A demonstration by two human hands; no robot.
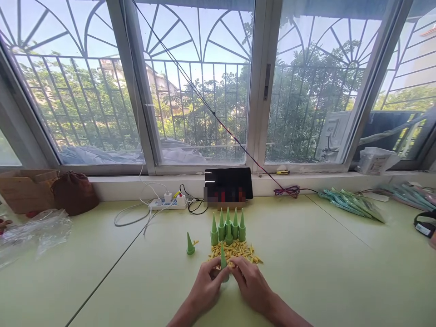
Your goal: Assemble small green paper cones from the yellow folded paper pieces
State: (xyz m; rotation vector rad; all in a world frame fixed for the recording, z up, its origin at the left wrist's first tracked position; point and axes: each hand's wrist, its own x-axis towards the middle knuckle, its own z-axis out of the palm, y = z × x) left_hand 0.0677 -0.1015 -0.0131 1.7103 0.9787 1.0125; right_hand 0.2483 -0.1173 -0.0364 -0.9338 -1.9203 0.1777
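Note:
My left hand (206,286) and my right hand (250,280) meet over a green cone (223,257) that stands upright between their fingertips, both pinched around its base. Just behind lies a heap of small yellow pieces (238,250); my right fingers touch its near edge. Several more green cones (227,226) stand in a tight cluster beyond the heap. One single green cone (190,244) stands apart to the left with a yellow piece beside it.
A black tablet (228,184) leans against the window sill behind the cones. A white power strip (169,202) with cables lies left of it. A brown pouch (74,192), a cardboard box (26,190) and clear plastic (34,232) sit far left; teal packets (350,203) far right.

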